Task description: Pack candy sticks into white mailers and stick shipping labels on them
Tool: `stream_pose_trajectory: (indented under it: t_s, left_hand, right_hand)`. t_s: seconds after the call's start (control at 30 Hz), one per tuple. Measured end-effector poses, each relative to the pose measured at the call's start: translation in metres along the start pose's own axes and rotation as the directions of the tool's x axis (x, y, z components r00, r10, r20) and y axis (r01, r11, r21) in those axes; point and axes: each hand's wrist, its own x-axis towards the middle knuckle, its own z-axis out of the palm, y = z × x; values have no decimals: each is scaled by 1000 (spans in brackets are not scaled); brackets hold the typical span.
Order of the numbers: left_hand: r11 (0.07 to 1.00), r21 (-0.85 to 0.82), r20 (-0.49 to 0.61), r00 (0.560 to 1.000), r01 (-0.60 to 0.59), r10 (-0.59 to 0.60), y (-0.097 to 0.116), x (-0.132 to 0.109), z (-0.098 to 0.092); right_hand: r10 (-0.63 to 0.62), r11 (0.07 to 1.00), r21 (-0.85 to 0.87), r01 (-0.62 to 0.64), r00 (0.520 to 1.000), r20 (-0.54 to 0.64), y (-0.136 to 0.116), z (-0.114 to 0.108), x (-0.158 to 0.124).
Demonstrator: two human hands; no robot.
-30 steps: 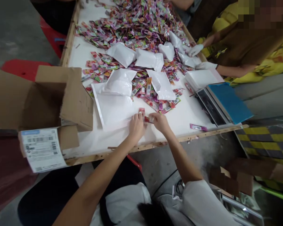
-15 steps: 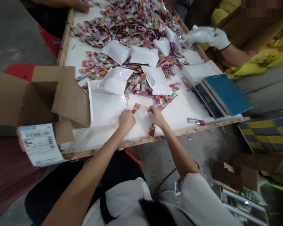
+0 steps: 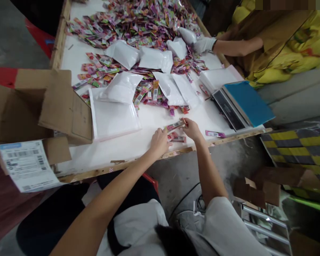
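Near the table's front edge, my right hand (image 3: 192, 129) pinches the right end of a stick packet (image 3: 175, 125) with a pale, partly clear wrapper. Close on its left is my left hand (image 3: 160, 143), its fingers and thumb curled round the left ends of red stick packets (image 3: 172, 136); its exact grip is partly hidden. Another packet (image 3: 179, 139) lies flat between the hands. Behind my left hand rests a flat white mailer bag (image 3: 114, 122), with a filled white bag (image 3: 122, 87) on top of it.
A large heap of colourful packets (image 3: 138, 21) covers the far table, with several white bags on it. An open cardboard box (image 3: 66, 113) stands left, a scale with a blue top (image 3: 249, 103) right. A purple packet (image 3: 215, 134) lies near the edge. Opposite, a co-worker's gloved hand (image 3: 205, 45) reaches in.
My hands have moved right and closer together, over packets near the edge. Another white bag now lies beside the right-hand one. The co-worker's gloved hand has moved in over the table.
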Motion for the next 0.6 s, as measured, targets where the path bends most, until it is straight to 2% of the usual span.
stream_pose_trajectory:
  t_s: [0.07,0.17,0.23,0.33,0.4,0.5,0.6]
  left_hand:
    - [996,-18,-53,995,-85,84,5,7,8]
    - [989,-23,-41,988,-149,148,14,16,19]
    - [990,-26,-23,990,-139,139,14,15,22]
    - [998,17,-86,994,-61,62,-3,3,16]
    - [997,72,-104,994,39,-31,-21,-6,7]
    - [991,122,-10,998,60,-59,-40,-9,-9]
    - [990,143,19,1000,0,-3,-33,-3,-17]
  right_hand:
    - [-82,994,-67,81,997,-12,-1,1,4]
    - [-161,967,-188,170,985,59,-14,14,8]
    - [-160,939,-302,167,986,49,-22,23,7]
    - [-129,922,-372,108,991,-31,-20,27,-2]
    - [-83,948,-312,58,994,-68,-8,18,-11]
    - [-23,990,-139,8,994,-105,14,-5,-24]
    - [23,997,-69,-35,984,-176,28,-30,-37]
